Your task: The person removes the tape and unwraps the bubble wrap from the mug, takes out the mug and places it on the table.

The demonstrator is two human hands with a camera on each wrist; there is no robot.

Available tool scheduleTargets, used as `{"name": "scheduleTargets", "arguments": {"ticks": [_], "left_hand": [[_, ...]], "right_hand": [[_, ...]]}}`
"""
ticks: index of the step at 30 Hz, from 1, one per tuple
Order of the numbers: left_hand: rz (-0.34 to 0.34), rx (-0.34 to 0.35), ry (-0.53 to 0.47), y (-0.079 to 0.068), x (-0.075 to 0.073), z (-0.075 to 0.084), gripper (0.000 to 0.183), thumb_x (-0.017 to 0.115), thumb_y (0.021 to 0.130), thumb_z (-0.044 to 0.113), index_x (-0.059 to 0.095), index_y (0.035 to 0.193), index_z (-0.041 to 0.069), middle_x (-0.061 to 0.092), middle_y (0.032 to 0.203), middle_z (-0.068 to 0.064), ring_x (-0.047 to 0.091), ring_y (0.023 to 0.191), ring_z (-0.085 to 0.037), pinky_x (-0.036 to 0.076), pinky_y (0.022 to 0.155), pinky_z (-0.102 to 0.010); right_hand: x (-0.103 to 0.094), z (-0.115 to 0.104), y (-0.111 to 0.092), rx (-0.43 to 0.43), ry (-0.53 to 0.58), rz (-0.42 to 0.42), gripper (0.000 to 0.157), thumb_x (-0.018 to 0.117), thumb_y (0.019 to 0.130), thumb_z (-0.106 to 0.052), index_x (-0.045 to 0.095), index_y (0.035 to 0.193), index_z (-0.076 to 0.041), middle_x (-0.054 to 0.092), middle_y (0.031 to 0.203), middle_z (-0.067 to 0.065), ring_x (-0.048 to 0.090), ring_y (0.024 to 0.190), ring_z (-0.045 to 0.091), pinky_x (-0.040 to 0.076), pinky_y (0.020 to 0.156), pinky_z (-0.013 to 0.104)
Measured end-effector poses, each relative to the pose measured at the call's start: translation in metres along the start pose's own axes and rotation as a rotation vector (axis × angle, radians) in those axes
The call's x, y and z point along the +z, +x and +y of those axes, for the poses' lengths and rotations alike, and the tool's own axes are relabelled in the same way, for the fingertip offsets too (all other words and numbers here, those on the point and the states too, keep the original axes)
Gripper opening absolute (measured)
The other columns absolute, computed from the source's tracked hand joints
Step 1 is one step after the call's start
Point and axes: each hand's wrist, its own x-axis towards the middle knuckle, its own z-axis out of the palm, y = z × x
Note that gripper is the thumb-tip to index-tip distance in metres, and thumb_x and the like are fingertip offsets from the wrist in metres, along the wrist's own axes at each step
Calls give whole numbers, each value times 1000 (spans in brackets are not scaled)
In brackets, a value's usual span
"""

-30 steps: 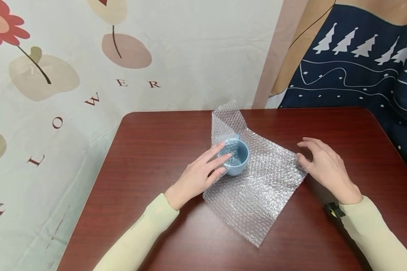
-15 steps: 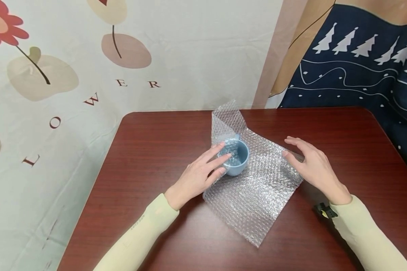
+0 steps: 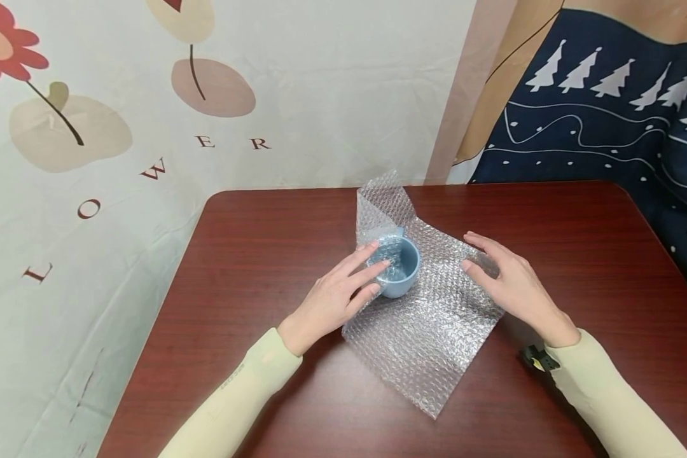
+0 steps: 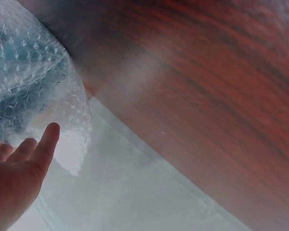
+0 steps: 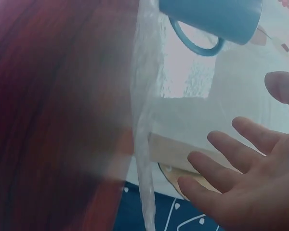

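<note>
A light-blue mug [image 3: 408,257] stands upright on a sheet of bubble wrap [image 3: 435,343], its handle [image 5: 202,49] seen in the right wrist view. The left flap of the wrap folds up over the mug's left side and rim. My left hand [image 3: 333,299] rests on that flap with outstretched fingers, the fingertips over the mug's mouth; in the left wrist view the wrap hides most of the mug from the left hand [image 4: 24,168]. Fingers spread, my right hand [image 3: 515,283] hovers over the sheet's right corner, apart from the mug and holding nothing.
The sheet lies on a dark red wooden table [image 3: 252,254] with rounded far corners. Behind the table hangs a pale cloth [image 3: 332,95] with flowers and letters. A navy cloth [image 3: 589,121] with white trees is at the back right.
My right hand has moved left from the sheet's right corner, over the wrap and nearer the mug. The left hand, mug and wrap look the same.
</note>
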Motion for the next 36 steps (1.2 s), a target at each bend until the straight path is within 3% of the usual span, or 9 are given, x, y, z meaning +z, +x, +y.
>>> {"name": "scheduleTargets", "arguments": {"ticks": [7, 17, 26, 36], "left_hand": [[-1, 0, -2, 0, -1, 1, 48, 61, 106, 34, 57, 151, 21, 31, 168, 0, 34, 152, -22, 51, 105, -48], [-3, -5, 0, 0, 0, 0, 48, 61, 106, 35, 56, 151, 21, 31, 168, 1, 35, 152, -21, 51, 105, -49], [-3, 7, 1, 1, 0, 1, 48, 61, 106, 34, 56, 152, 21, 31, 168, 0, 35, 152, -22, 51, 104, -49], [-3, 10, 10, 2, -1, 2, 48, 61, 106, 34, 56, 152, 20, 31, 168, -1, 36, 151, -24, 50, 106, -49]], "right_hand": [[10, -6, 3, 12, 40, -71, 64, 65, 102, -38, 45, 158, -15, 46, 159, 11, 42, 145, 40, 35, 108, 73], [23, -14, 8, 4, 80, -153, 63, 62, 104, -39, 44, 158, -11, 43, 161, 14, 37, 148, 38, 32, 114, 68], [35, -23, 12, -32, 143, -194, 63, 61, 105, -37, 41, 159, -10, 42, 161, 16, 43, 144, 40, 42, 109, 62], [48, -27, 18, -65, 335, -235, 67, 63, 106, -28, 31, 163, -14, 41, 161, 16, 47, 142, 42, 44, 108, 58]]}}
